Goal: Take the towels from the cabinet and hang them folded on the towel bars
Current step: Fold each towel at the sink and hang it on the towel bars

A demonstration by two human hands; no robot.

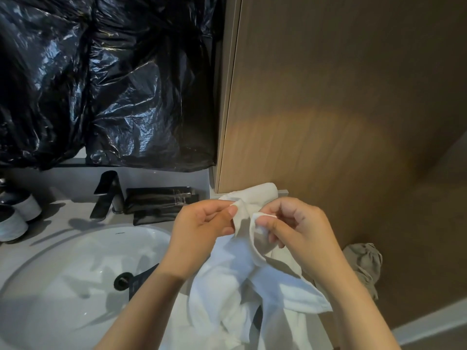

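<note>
A white towel (235, 281) hangs crumpled in front of me, over the right edge of the counter. My left hand (202, 223) pinches one corner of it between thumb and fingers. My right hand (295, 226) pinches a second corner close beside the first. A rolled or folded white towel (255, 193) lies behind my hands, at the foot of the wooden cabinet door (328, 109). The cabinet door is closed. No towel bar is in view.
A white sink basin (63, 274) with a black drain lies at lower left, a black faucet (107, 195) and black packets (159, 200) behind it. Two cups (15, 213) stand at far left. Black plastic sheeting (101, 79) covers the wall. A grey cloth bag (364, 263) hangs at right.
</note>
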